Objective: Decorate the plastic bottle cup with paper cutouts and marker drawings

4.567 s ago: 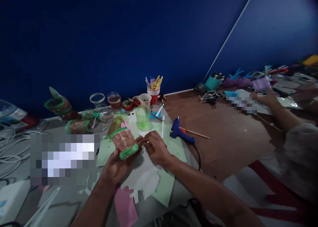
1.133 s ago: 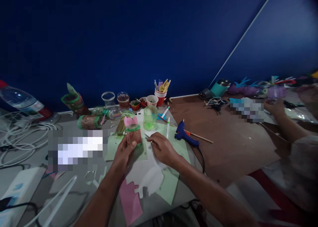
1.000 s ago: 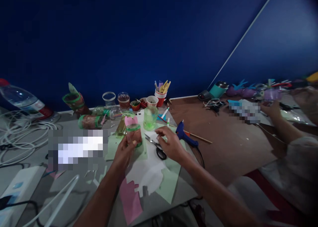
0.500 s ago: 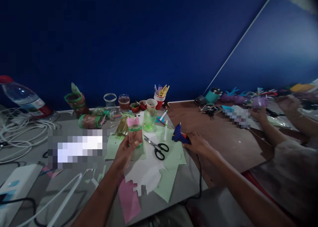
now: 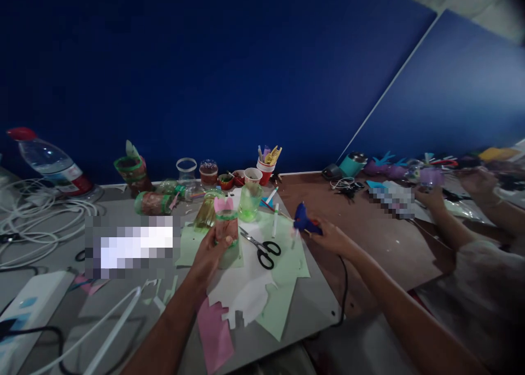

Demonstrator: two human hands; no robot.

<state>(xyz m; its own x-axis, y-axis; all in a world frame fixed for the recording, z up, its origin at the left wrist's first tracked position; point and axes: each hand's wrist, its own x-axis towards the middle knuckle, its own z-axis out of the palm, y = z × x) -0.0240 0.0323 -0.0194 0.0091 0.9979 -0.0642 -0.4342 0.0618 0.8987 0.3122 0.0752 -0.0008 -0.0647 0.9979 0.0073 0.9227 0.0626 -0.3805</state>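
Observation:
My left hand (image 5: 210, 250) is closed round a small clear cup (image 5: 226, 228) with a brownish band, green trim and pink paper points at its rim. It holds the cup upright above the papers. My right hand (image 5: 331, 236) grips a blue glue gun (image 5: 304, 218) by its handle, over the right part of the green paper (image 5: 283, 304). Between my hands lie black-handled scissors (image 5: 262, 248) with their blades towards the cup. A white marker (image 5: 275, 221) rests just left of the glue gun. Behind the cup stands a green-tinted clear cup (image 5: 250, 203).
Bottle pieces and a brown-green decorated cup (image 5: 133, 175) stand at the back left, near a large bottle (image 5: 61, 167) and coiled white cables (image 5: 36, 227). A red-and-white cup (image 5: 266, 170) holds tools. Rightward, another person's hand (image 5: 432, 197) holds a purple cup. The glue gun's cord (image 5: 344, 287) hangs past the table edge.
The glue gun has turned in my right hand and moved slightly right, its cord swinging with it. My left hand still holds the cup. The whole view has shifted a little.

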